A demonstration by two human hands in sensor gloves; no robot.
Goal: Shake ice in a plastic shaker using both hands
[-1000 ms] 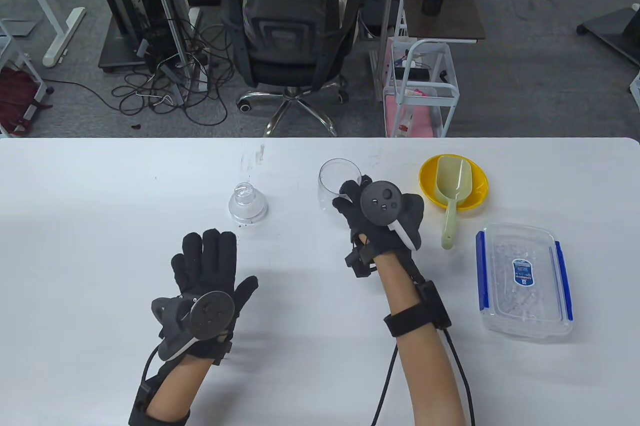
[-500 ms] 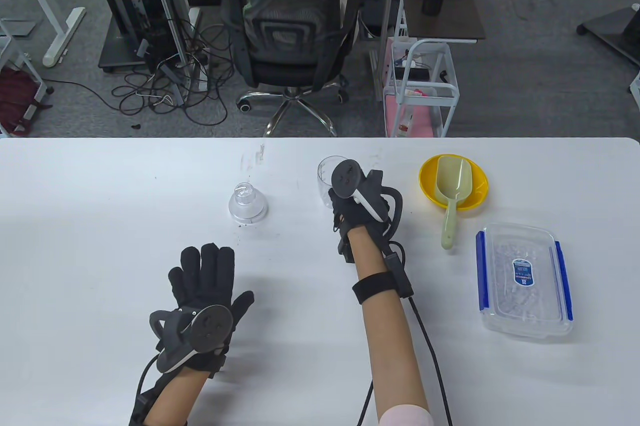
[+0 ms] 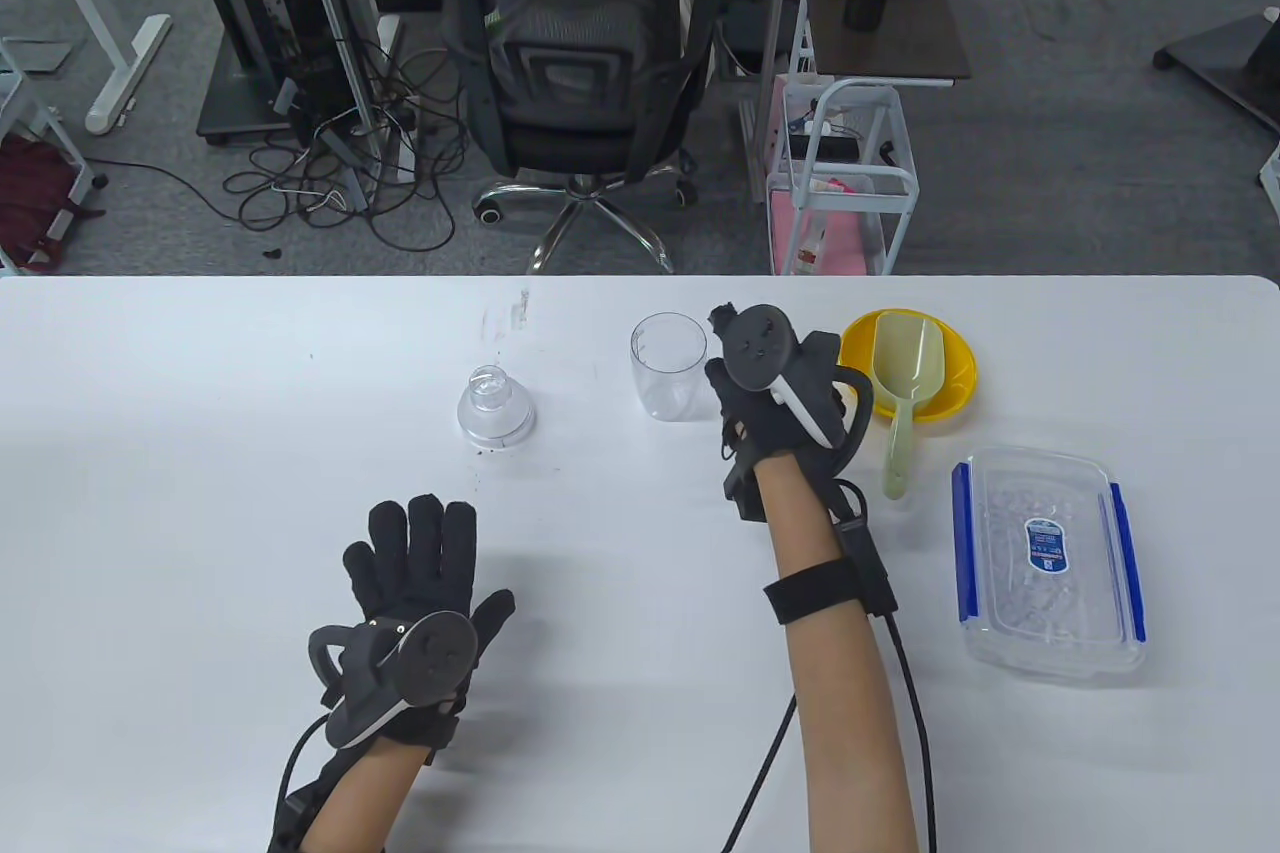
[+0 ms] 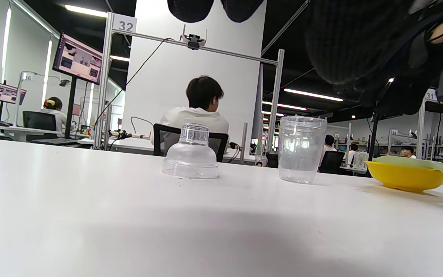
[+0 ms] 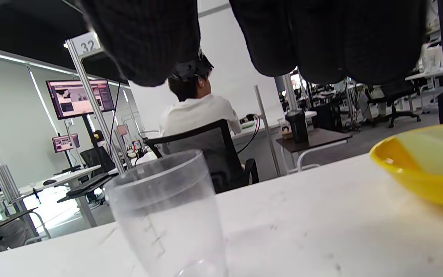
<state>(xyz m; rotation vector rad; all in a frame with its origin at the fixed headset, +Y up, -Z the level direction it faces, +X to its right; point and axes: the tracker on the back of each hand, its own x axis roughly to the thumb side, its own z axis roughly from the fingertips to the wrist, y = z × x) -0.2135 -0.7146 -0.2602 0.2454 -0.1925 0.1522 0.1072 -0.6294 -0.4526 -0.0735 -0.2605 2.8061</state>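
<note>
Table view: clear plastic shaker cup (image 3: 668, 378), upright and empty at frame centre, its domed clear lid (image 3: 494, 406) apart to the left; right hand (image 3: 775, 393) just beside it, grip unreadable; left hand (image 3: 420, 573) flat, empty; filling stage, scooping ice judged next.

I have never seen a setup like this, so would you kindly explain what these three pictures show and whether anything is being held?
These are a person's two hands in black sensor gloves, each with a round tracker strapped on its back. One camera looks down at the white table; the other two sit on the wrists, low to the surface. On the table stand a clear plastic shaker cup, its clear domed lid, a yellow bowl with a pale green scoop, and a clear lidded box with blue clips. The left hand lies open; the right hand is beside the cup. Neither holds anything.
</note>
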